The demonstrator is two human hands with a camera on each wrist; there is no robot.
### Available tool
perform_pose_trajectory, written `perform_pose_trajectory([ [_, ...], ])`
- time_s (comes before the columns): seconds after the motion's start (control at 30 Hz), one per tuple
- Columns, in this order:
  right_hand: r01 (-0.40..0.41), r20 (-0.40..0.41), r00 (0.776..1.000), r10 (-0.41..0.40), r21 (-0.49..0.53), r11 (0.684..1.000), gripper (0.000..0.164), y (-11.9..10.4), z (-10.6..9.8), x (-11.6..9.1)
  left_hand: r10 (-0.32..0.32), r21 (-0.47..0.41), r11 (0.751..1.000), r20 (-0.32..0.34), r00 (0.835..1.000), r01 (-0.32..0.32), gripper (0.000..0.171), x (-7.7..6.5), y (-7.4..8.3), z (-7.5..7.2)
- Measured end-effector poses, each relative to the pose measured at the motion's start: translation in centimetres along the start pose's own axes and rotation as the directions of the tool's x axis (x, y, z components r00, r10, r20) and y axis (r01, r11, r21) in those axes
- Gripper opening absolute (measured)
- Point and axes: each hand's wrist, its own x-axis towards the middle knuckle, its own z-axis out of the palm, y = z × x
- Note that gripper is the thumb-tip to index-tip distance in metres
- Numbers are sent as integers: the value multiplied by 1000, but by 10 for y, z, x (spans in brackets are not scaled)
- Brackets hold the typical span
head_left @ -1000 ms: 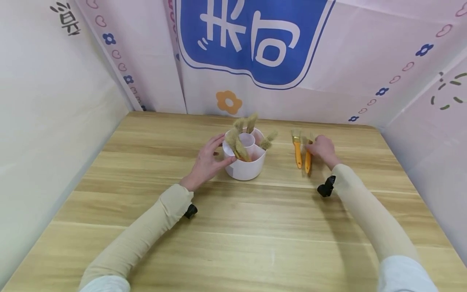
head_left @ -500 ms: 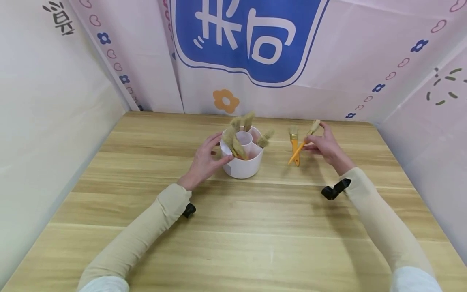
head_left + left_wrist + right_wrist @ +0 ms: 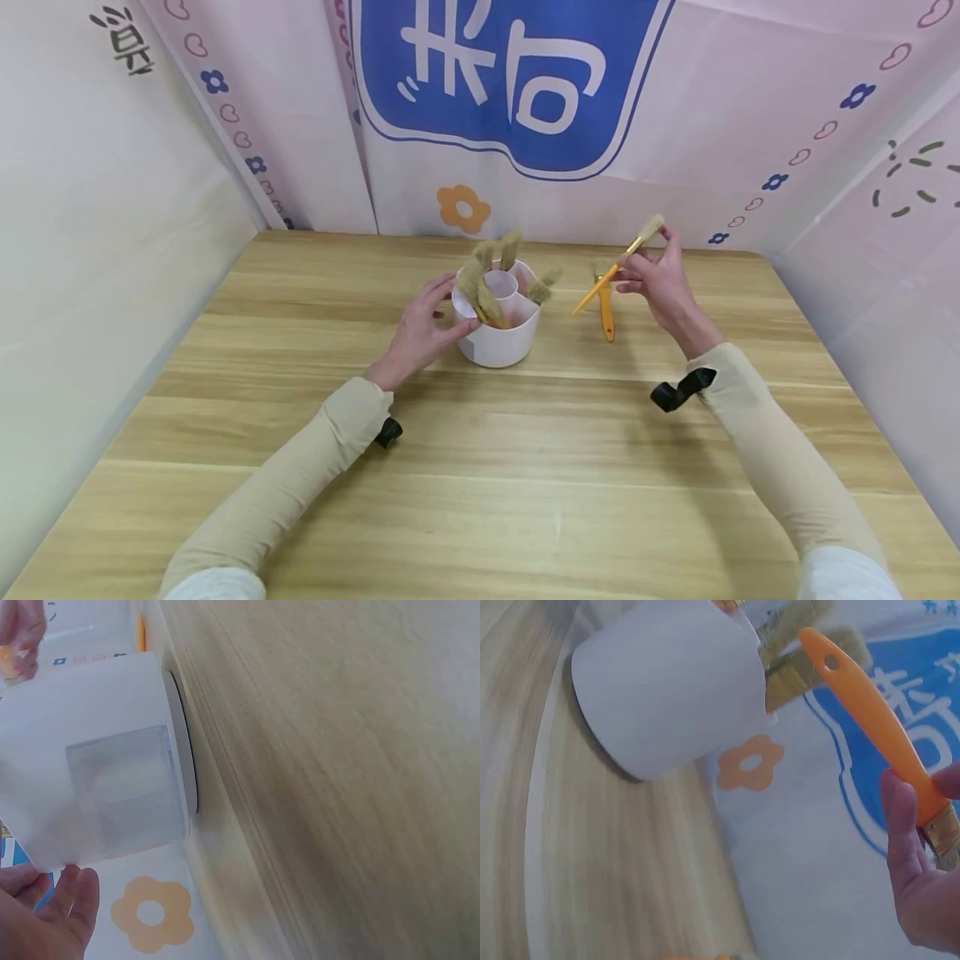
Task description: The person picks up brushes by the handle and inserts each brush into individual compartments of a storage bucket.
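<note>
A white divided round holder (image 3: pixel 495 346) stands on the table with several paintbrushes (image 3: pixel 472 282) in it, bristles up. My left hand (image 3: pixel 423 333) holds its left side, thumb at the front rim and fingers farther back. In the left wrist view, the fingertips (image 3: pixel 86 889) touch the holder's upper edge. To the right, my right hand (image 3: pixel 660 279) pinches an orange-handled paintbrush (image 3: pixel 603 287) near its ferrule, raised above the table. Its handle (image 3: pixel 870 705) slopes down toward the holder in the head view, bristles up. A second orange-handled brush (image 3: pixel 606 317) lies on the table beneath it.
The wooden table (image 3: pixel 480 500) meets a printed cloth backdrop (image 3: pixel 675 200) right behind the holder. Pale walls (image 3: pixel 112 250) close off both sides. Black wrist cameras (image 3: pixel 678 390) sit on both sleeves.
My right hand has picked up one of the two brushes from the table, turned it handle-down to the left and raised it. The left hand has stayed on the holder.
</note>
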Motion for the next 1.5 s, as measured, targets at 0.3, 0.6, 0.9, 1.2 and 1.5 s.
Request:
perform_pose_trajectory([
  [0.3,212,-64,975,-211,17,977,75,-20,43,-8,-12,4,1000,-3,1000,12,67,0,3,-1],
  [0.6,430,-110,893,-436,-75,900,75,-28,73,-14,-5,14,1000,0,1000,5,69,0,2,-1],
  [0.9,565,10,816,-577,-221,795,79,-23,97,-13,9,17,1000,3,1000,-9,69,0,3,-1],
  [1.2,635,264,755,-600,-523,568,74,-11,118,-9,17,20,1000,-4,1000,-17,68,-1,2,-1],
  [1.5,601,446,787,-427,-711,366,70,-3,132,-4,37,28,999,-3,999,-37,69,-2,0,-1],
])
